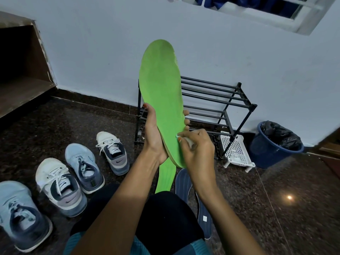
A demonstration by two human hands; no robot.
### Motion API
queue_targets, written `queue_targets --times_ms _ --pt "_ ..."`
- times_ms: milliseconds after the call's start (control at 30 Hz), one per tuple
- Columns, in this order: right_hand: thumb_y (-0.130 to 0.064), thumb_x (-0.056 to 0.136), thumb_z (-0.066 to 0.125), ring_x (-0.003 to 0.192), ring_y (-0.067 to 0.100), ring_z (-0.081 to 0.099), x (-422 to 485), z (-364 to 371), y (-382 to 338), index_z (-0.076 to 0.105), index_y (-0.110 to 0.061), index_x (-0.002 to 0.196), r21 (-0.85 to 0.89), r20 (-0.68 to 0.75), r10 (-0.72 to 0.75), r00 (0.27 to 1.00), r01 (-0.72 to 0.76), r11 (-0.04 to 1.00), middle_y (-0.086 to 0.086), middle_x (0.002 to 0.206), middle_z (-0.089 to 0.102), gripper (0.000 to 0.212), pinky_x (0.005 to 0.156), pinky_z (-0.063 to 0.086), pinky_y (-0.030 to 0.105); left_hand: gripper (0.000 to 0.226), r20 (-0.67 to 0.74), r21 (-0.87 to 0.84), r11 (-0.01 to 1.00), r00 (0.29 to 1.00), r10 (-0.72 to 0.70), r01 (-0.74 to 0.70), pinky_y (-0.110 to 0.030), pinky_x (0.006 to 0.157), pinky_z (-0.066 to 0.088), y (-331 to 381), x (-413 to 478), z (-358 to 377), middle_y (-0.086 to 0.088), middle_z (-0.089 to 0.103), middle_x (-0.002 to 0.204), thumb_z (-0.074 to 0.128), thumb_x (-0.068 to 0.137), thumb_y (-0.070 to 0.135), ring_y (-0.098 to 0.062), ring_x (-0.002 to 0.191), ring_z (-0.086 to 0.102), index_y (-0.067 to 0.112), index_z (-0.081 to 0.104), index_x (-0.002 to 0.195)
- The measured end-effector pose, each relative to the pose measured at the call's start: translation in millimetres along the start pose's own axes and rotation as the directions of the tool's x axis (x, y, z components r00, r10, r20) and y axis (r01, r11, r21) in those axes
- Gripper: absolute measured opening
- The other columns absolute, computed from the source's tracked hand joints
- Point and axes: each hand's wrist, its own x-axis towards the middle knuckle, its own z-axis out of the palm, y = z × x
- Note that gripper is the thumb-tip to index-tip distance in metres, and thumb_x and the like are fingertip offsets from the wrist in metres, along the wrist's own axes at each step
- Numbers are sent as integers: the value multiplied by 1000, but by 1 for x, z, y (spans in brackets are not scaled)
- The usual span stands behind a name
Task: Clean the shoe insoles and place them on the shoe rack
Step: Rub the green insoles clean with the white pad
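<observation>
My left hand [153, 133] grips a long green insole [161, 92] near its heel and holds it upright in front of me. My right hand [195, 150] is closed on a small white wipe [189, 140] pressed against the insole's lower right edge. A second green insole [166, 178] lies on the floor below, partly behind my arms. Two dark blue insoles [182, 183] lie beside it on the right. The black metal shoe rack [217, 100] stands against the wall behind the held insole, with bare shelves.
Several sneakers, white ones [59, 186] and light blue ones [82, 166], stand in a row on the dark stone floor at left. A white plastic basket [237, 151] leans by the rack. A blue bin [274, 146] with a black liner sits at right. Wooden steps [22, 70] rise at far left.
</observation>
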Motion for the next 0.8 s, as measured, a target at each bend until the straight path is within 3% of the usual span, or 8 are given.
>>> queue_targets --times_ms 200,267,467,633,800 --pt "1 83 63 79 -9 49 -18 1 -11 71 -3 91 181 160 20 987 -49 982 -8 79 49 13 65 37 5 90 7 -42 999 1000 5 -5 -29 57 49 2 0 0 -13 64 81 11 90 70 -20 64 58 6 74 82" --pt "0 82 64 80 -8 51 -22 -1 -13 72 -5 90 214 183 11 983 -51 976 -11 79 49 13 63 38 7 89 10 -71 997 1000 10 -9 -30 58 49 2 1 0 -14 64 82 12 91 70 -21 65 57 4 71 85" --pt "1 82 63 73 -6 47 -11 -3 -8 71 -3 89 67 96 -33 995 27 997 -6 78 47 12 65 34 3 89 36 -63 998 999 -6 9 -31 62 51 1 1 -1 -14 65 86 10 90 71 -21 68 59 2 66 95" --pt "5 82 62 75 6 48 -2 2 -4 69 1 91 -16 -20 -36 999 36 999 3 84 49 12 70 36 5 92 37 -10 1000 999 -4 4 -31 63 51 0 -1 0 -11 67 80 6 90 69 -19 66 61 11 76 80" --pt "-4 81 60 79 -8 49 -19 7 -12 70 0 91 148 68 -32 997 21 989 -10 79 46 14 66 33 1 88 14 -68 998 1000 -1 2 -30 59 50 2 1 -1 -14 65 84 12 90 70 -21 66 58 3 69 91"
